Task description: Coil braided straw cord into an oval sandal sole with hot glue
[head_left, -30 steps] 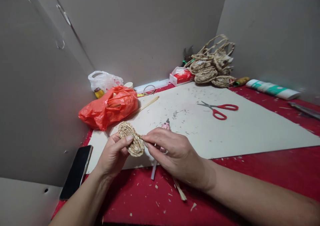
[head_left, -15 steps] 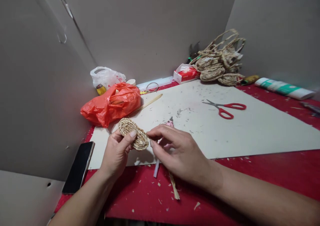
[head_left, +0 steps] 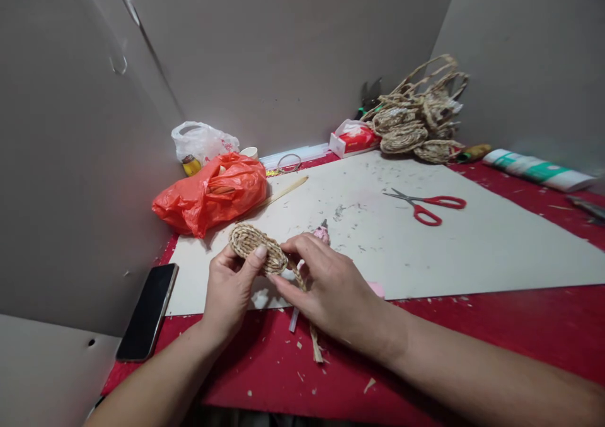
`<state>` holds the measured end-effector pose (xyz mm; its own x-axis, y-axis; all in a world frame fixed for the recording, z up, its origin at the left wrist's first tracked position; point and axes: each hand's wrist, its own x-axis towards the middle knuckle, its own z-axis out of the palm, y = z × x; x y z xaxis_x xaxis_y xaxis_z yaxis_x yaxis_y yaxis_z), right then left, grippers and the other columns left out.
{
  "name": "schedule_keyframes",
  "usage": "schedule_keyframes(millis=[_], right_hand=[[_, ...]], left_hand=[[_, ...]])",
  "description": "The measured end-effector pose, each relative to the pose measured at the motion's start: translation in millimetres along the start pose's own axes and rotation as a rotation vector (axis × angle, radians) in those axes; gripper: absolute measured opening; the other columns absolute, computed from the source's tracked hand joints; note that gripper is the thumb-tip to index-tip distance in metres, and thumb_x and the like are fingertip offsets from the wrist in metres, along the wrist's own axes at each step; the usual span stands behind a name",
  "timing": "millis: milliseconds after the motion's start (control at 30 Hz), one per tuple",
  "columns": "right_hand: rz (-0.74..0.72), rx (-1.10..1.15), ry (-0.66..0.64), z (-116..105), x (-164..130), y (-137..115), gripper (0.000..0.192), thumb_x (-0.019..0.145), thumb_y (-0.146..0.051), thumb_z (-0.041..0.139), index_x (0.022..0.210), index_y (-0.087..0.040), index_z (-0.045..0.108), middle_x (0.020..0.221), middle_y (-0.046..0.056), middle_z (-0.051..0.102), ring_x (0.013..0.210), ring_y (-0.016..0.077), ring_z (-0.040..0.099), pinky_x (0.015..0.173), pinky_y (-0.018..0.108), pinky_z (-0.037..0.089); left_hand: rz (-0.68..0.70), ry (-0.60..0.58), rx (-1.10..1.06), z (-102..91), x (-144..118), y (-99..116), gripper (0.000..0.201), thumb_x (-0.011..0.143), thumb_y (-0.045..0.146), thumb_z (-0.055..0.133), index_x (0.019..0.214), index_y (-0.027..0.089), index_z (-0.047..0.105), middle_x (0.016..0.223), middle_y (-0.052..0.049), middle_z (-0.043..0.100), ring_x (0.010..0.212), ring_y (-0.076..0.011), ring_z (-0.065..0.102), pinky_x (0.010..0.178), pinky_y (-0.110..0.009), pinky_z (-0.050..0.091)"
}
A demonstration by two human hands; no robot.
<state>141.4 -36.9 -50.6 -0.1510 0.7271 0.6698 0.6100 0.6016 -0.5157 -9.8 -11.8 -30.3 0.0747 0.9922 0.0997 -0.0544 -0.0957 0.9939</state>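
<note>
Both hands meet over the near edge of the pale cardboard sheet (head_left: 472,250) on the red tabletop (head_left: 496,332). The left hand (head_left: 231,294) pinches the small oval coil of braided straw (head_left: 258,255), thumb on its face; the right hand (head_left: 331,288) has slid from the coil's edge to its underside, fingers closed on the loose braid tail (head_left: 312,332), now trailing lower toward the person. Red-handled scissors (head_left: 425,205) lie well apart.

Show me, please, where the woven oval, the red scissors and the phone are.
woven oval (head_left: 255,253), head view, on its braided face.
red scissors (head_left: 428,204), head view, on the handles.
phone (head_left: 148,310), head view, mid-screen.
</note>
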Motion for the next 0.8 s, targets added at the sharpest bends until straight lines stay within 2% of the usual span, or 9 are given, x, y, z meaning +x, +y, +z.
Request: schedule_keyframes(millis=[167, 300, 500, 700, 800], right_hand=[[-0.017, 0.052, 0.021, -2.2, 2.0, 0.1, 0.016, 0.082, -0.014, 0.058, 0.092, -0.019, 0.048, 0.085, 0.004, 0.056, 0.08, 0.02, 0.056, 0.072, 0.035, 0.048], [-0.046, 0.085, 0.032, -2.2, 3.0, -1.0, 0.016, 0.082, -0.013, 0.056, 0.095, -0.019, 0.048, 0.088, 0.006, 0.058, 0.084, 0.0208, 0.057, 0.074, 0.036, 0.05], [-0.038, 0.128, 0.013, -2.8, 3.5, -0.5, 0.019, 0.082, -0.009, 0.058, 0.097, -0.017, 0.051, 0.089, 0.007, 0.058, 0.084, 0.0201, 0.058, 0.076, 0.035, 0.052], [-0.068, 0.124, 0.04, -0.4, 1.3, 1.3, 0.046, 0.084, -0.011, 0.058, 0.126, -0.019, 0.042, 0.113, 0.011, 0.06, 0.104, 0.0233, 0.059, 0.089, 0.042, 0.052], [-0.078, 0.113, -0.019, -0.2, 1.2, 3.0, 0.045, 0.085, -0.012, 0.059, 0.126, -0.022, 0.043, 0.113, 0.01, 0.06, 0.107, 0.0241, 0.058, 0.092, 0.044, 0.05]], left_hand=[[-0.132, -0.127, -0.112, -4.6, 3.7, 2.8, 0.036, 0.073, 0.031, 0.075, 0.104, 0.016, 0.068, 0.091, -0.006, 0.071, 0.078, -0.0147, 0.063, 0.072, -0.025, 0.049], [-0.203, -0.165, -0.173, -5.9, 6.2, 2.8, 0.034, 0.068, 0.026, 0.078, 0.098, 0.014, 0.069, 0.088, -0.007, 0.071, 0.077, -0.0155, 0.064, 0.068, -0.024, 0.049], [-0.156, -0.172, -0.158, -5.8, 5.6, 0.1, 0.028, 0.071, 0.025, 0.076, 0.096, 0.014, 0.07, 0.083, -0.005, 0.071, 0.073, -0.014, 0.063, 0.067, -0.023, 0.048], [-0.099, -0.161, -0.115, -4.7, 4.2, 0.5, 0.026, 0.074, 0.026, 0.073, 0.097, 0.014, 0.07, 0.085, -0.005, 0.071, 0.074, -0.0151, 0.063, 0.07, -0.026, 0.05], [-0.071, -0.123, -0.063, -2.4, 2.7, 2.0, 0.023, 0.073, 0.026, 0.074, 0.093, 0.014, 0.071, 0.085, -0.004, 0.072, 0.075, -0.0143, 0.063, 0.072, -0.024, 0.049]])
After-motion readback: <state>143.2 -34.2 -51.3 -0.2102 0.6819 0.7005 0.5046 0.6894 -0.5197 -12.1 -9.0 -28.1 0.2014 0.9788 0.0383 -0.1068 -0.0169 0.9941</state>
